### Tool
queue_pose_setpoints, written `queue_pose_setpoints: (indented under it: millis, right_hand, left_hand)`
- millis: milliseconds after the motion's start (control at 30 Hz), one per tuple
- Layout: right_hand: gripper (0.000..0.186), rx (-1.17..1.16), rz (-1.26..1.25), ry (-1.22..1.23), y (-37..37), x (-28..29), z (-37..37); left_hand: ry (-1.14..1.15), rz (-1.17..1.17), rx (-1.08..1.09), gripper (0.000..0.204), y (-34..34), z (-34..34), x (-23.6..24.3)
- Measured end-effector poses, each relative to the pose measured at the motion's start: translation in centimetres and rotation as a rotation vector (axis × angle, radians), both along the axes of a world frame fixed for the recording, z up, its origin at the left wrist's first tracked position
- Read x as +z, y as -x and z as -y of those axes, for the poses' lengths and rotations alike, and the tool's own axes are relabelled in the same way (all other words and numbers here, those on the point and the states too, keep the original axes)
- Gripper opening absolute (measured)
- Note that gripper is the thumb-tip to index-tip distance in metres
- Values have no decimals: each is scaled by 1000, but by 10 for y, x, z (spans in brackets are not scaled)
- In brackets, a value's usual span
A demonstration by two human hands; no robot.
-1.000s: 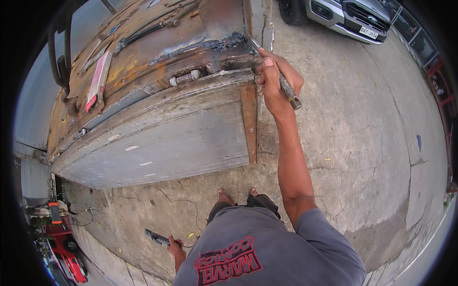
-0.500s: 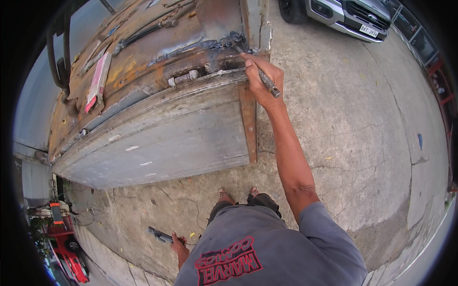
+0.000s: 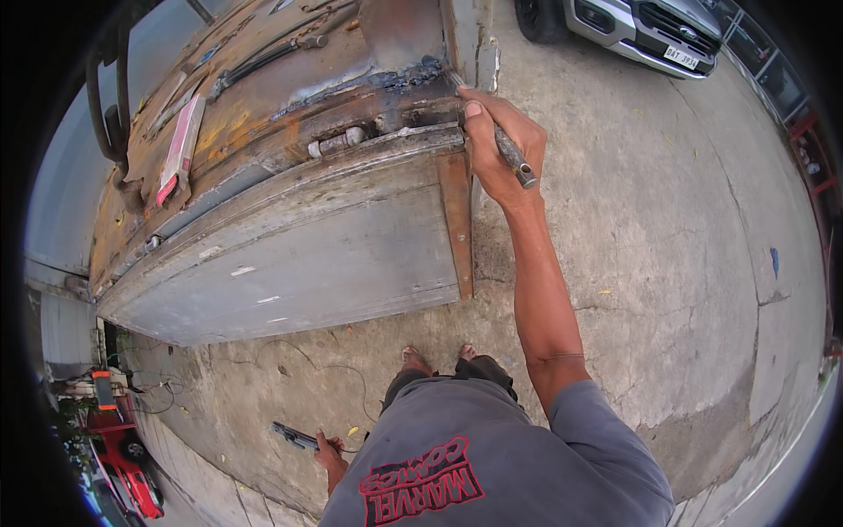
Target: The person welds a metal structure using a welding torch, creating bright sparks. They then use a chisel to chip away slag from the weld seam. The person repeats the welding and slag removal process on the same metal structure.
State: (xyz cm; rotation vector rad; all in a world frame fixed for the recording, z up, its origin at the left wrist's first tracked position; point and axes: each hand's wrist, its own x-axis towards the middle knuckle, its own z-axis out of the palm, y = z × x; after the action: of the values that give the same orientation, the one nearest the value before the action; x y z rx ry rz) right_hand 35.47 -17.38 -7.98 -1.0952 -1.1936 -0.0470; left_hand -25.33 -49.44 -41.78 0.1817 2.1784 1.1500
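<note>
My right hand (image 3: 509,149) is closed round a worn, grey-brown hand tool (image 3: 518,167) with a hole in its butt end. Its thin tip points at the corner of a rusty metal truck bed (image 3: 263,110), by the end of a rough, dark weld seam (image 3: 386,81). What sort of head the tool has is too small to tell. Low at my left side, my left hand (image 3: 329,450) grips a dark welding electrode holder (image 3: 294,435), away from the bed. A cable (image 3: 364,391) lies on the ground near it.
On the bed lie a pink-and-white carton (image 3: 182,149) and a long-handled metal tool (image 3: 263,63). A grey side panel (image 3: 299,255) hangs below the bed's edge. A silver vehicle (image 3: 645,31) stands at the far right, a red one (image 3: 127,465) at lower left. Concrete ground (image 3: 650,220) surrounds my feet.
My right hand and its tool have shifted a little right and toward me, drawing the tip back from the weld seam's end. My left hand has hardly moved.
</note>
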Motion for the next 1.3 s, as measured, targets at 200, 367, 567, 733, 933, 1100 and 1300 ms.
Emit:
queue_pose_setpoints:
  millis: [200, 367, 567, 733, 933, 1100, 1300]
  right_hand:
    - [31, 28, 48, 54, -2, -19, -27]
    - [30, -9, 26, -22, 7, 4, -1]
    - [26, 19, 65, -47, 0, -17, -34]
    - [29, -3, 4, -50, 3, -4, -3]
    - [31, 8, 94, -45, -3, -27, -29]
    - [32, -23, -13, -106, 6, -2, -1]
    - [31, 25, 1, 92, 1, -22, -20]
  left_hand:
    - [31, -7, -13, 57, -6, -4, 4]
    - [71, -13, -19, 56, -4, 1, 2]
    - [59, 5, -8, 55, -14, -8, -9]
    - [112, -33, -28, 54, -12, -1, 0]
    - [35, 2, -50, 55, -19, -16, 0]
    - [66, 28, -59, 55, -12, -5, 8]
    - [84, 11, -58, 55, -16, -2, 6]
